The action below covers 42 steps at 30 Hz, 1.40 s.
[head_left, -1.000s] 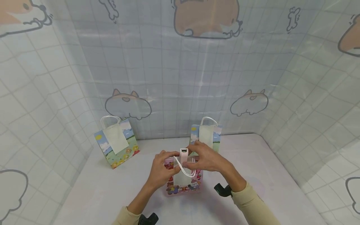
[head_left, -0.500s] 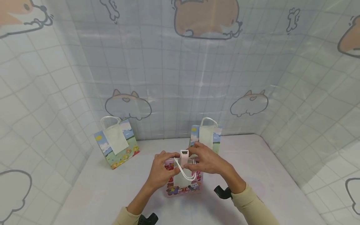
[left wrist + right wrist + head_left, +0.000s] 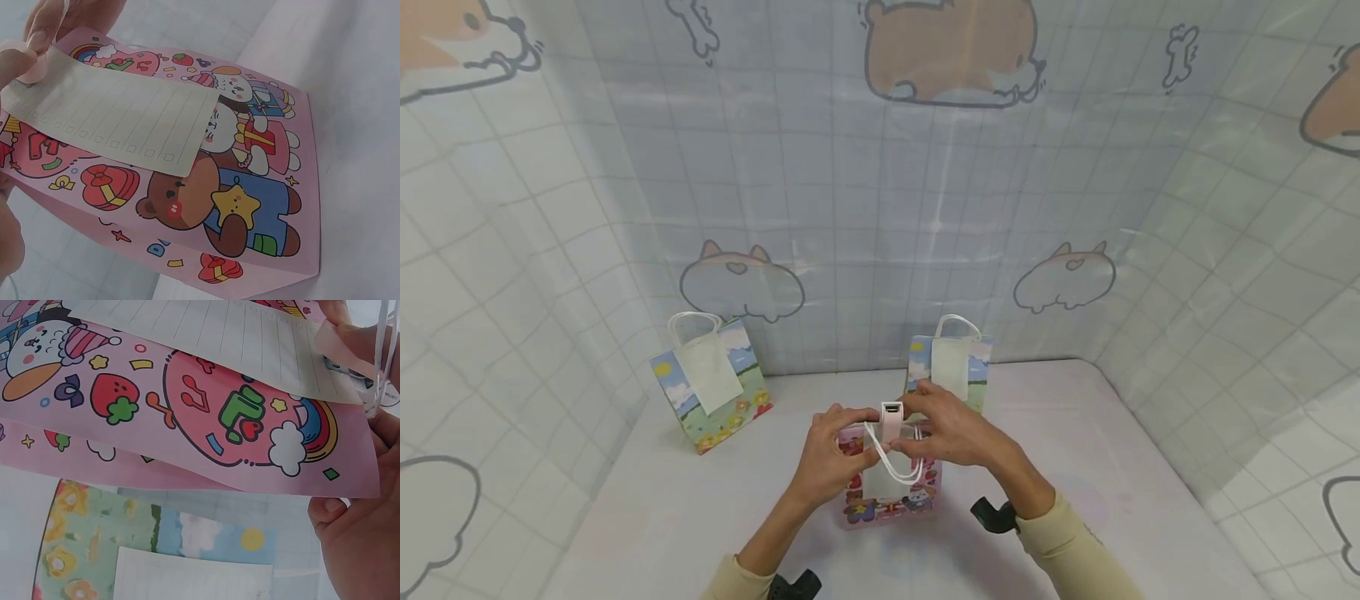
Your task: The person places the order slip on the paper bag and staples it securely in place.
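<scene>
A pink gift bag (image 3: 925, 492) printed with cartoon animals stands on the table, a lined white paper (image 3: 125, 106) lying flat on its front at the top. A small pink stapler (image 3: 892, 423) sits upright over the bag's top edge, and its metal part shows in the right wrist view. My left hand (image 3: 831, 454) pinches the stapler from the left, with other fingers behind the bag. From the right my right hand (image 3: 955, 425) pinches it too, thumb in front. The bag's white cord handle (image 3: 898, 475) hangs down over the paper. The stapler's lower end is hidden.
At the back left leans a landscape-print gift bag (image 3: 752, 367) with a white paper on it. Another such bag (image 3: 977, 367) stands behind my right hand. A patterned curtain (image 3: 880, 208) closes off the back and sides of the white table (image 3: 700, 517).
The stapler and both hands have sunk very slightly in view, and the right hand has shifted a little downward against the bag. The two bags behind are where they were.
</scene>
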Tool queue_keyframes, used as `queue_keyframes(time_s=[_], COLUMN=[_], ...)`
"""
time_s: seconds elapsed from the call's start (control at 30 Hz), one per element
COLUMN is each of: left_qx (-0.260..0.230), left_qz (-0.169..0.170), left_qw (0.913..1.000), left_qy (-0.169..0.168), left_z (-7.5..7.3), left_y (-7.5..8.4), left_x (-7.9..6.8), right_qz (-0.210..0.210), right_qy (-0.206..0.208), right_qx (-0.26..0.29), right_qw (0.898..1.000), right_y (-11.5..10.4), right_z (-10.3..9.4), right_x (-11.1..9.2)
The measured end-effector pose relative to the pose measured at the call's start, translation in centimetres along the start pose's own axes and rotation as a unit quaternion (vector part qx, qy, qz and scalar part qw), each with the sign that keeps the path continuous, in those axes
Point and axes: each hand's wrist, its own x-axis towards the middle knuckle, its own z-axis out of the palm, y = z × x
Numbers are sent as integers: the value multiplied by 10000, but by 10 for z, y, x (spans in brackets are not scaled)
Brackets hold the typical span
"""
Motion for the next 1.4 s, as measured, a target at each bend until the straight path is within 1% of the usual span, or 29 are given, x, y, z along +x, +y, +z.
queue_keyframes(time_s=[0.13, 0.3, 0.67, 0.77, 0.97, 1.1, 1.27, 1.4], left_qx=[-15, -44, 241, 296, 354, 405, 435, 416], left_qz=[-113, -141, -413, -407, -238, -41, 410, 877], left_qw=[9999, 9998, 9988, 9987, 9991, 9992, 9982, 9953], left_qy=[-74, -103, -63, -73, -56, -37, -58, -57], left_z=[-1, -1, 0, -1, -2, -2, -2, -2], left_y=[2, 3, 5, 6, 5, 3, -2, -6], left_x=[0, -1, -3, -2, -2, -1, 1, 2], right_qz=[-3, 25, 11, 0, 52, 26, -125, -286], right_qy=[64, 136, 219, 260, 348, 345, 292, 252], right_qx=[-62, -11, 17, 26, 18, 59, 272, 371], right_qw=[10000, 9999, 9998, 9997, 9994, 9994, 9991, 9986], right_y=[0, -1, 0, 0, -1, 0, 2, 5], right_z=[1, 3, 4, 5, 8, 10, 10, 11], right_x=[0, -1, -1, -1, -2, -2, -4, -5])
